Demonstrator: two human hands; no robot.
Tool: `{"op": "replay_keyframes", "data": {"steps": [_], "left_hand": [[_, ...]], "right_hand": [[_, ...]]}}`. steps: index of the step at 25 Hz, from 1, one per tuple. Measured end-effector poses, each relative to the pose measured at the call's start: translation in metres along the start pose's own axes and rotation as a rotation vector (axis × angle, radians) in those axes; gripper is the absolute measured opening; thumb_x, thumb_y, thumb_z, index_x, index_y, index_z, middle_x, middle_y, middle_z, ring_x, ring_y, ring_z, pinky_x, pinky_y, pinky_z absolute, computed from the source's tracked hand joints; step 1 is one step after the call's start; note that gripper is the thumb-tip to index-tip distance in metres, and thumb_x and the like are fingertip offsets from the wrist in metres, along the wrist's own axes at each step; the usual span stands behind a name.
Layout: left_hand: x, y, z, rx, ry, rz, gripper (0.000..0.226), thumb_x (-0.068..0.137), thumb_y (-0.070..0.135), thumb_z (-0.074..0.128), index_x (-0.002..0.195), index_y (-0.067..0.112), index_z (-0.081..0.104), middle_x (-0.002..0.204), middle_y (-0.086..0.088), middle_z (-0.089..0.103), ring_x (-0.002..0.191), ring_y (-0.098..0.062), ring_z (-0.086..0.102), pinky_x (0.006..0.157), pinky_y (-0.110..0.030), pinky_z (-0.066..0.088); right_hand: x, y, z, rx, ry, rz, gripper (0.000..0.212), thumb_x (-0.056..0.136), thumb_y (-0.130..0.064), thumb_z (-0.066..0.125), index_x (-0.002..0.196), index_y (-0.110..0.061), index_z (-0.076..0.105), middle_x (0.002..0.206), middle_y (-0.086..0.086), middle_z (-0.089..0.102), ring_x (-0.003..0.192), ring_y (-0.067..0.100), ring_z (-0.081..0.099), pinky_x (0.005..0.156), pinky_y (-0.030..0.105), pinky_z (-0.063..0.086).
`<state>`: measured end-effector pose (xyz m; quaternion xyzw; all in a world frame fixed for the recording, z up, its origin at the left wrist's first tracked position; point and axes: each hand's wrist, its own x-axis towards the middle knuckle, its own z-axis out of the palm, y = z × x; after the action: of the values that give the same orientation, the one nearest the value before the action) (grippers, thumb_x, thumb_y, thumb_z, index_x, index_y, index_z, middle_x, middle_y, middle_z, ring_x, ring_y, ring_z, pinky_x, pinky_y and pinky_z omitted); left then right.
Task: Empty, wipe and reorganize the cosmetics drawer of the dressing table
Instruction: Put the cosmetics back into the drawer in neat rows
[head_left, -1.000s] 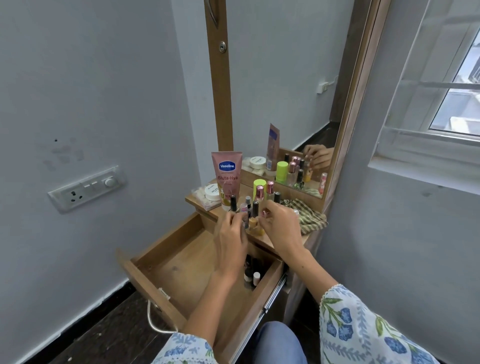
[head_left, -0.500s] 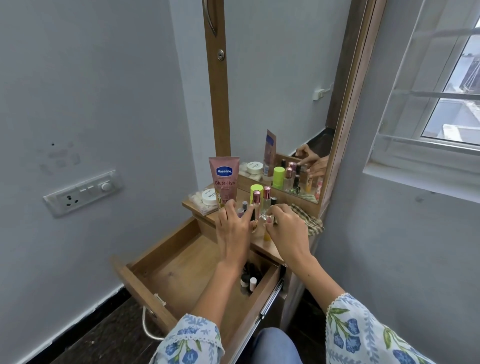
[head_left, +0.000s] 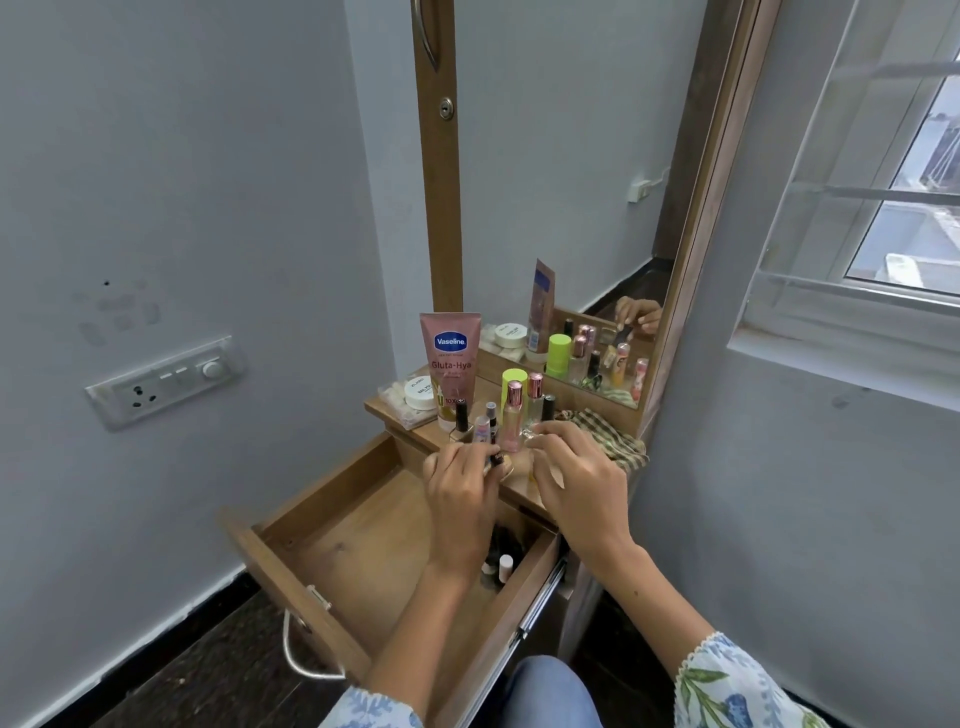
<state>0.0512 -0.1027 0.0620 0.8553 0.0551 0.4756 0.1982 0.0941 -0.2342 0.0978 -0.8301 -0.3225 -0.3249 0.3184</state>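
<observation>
The wooden drawer (head_left: 363, 551) stands pulled out below the dressing table top (head_left: 410, 421). A few small bottles (head_left: 500, 565) remain in its back right corner. On the top stand a pink Vaseline tube (head_left: 449, 358), a white jar (head_left: 420, 393), a green-capped bottle (head_left: 514, 378), pink-capped perfume bottles (head_left: 513, 415) and nail polishes (head_left: 461, 415). My left hand (head_left: 460, 493) pinches a small dark bottle (head_left: 496, 458) at the top's front edge. My right hand (head_left: 576, 478) curls its fingertips round the base of a clear bottle (head_left: 534, 422) among the others.
A checked cloth (head_left: 597, 423) lies bunched at the right of the top, against the mirror (head_left: 571, 182). A wall socket plate (head_left: 166, 379) is on the left wall and a window (head_left: 883, 208) on the right. The drawer's handle (head_left: 301, 660) juts toward my knees.
The view shifted slightly upward. Both hands stayed among the bottles at the top's front edge, fingers shifting; the left one now pinches a dark bottle.
</observation>
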Motion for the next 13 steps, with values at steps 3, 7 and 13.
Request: {"op": "replay_keyframes", "data": {"steps": [3, 7, 13], "left_hand": [[-0.02, -0.022, -0.023, -0.062, 0.01, -0.091, 0.023, 0.086, 0.031, 0.065, 0.105, 0.017, 0.065, 0.097, 0.015, 0.063, 0.09, -0.001, 0.053, 0.081, -0.016, 0.033], [-0.038, -0.051, -0.041, 0.031, -0.085, -0.188, 0.024, 0.081, 0.016, 0.073, 0.103, 0.009, 0.07, 0.093, 0.002, 0.07, 0.087, -0.016, 0.064, 0.077, -0.029, 0.047], [-0.041, -0.063, -0.04, 0.066, -0.128, -0.323, 0.019, 0.079, 0.017, 0.075, 0.097, 0.014, 0.07, 0.089, 0.002, 0.07, 0.084, -0.018, 0.063, 0.075, -0.029, 0.043]], "right_hand": [[-0.008, -0.012, 0.009, 0.019, -0.074, -0.092, 0.009, 0.083, -0.005, 0.067, 0.085, -0.012, 0.071, 0.096, -0.003, 0.069, 0.083, 0.01, 0.065, 0.057, 0.022, 0.053], [-0.008, -0.036, 0.036, 0.03, -0.377, -0.062, 0.023, 0.091, -0.009, 0.056, 0.111, -0.011, 0.067, 0.118, 0.002, 0.063, 0.1, 0.017, 0.063, 0.068, 0.029, 0.055], [0.003, -0.059, 0.079, -0.051, -0.487, -0.081, 0.053, 0.09, -0.002, 0.053, 0.141, -0.004, 0.04, 0.152, 0.015, 0.032, 0.144, 0.027, 0.024, 0.117, 0.035, 0.022]]}}
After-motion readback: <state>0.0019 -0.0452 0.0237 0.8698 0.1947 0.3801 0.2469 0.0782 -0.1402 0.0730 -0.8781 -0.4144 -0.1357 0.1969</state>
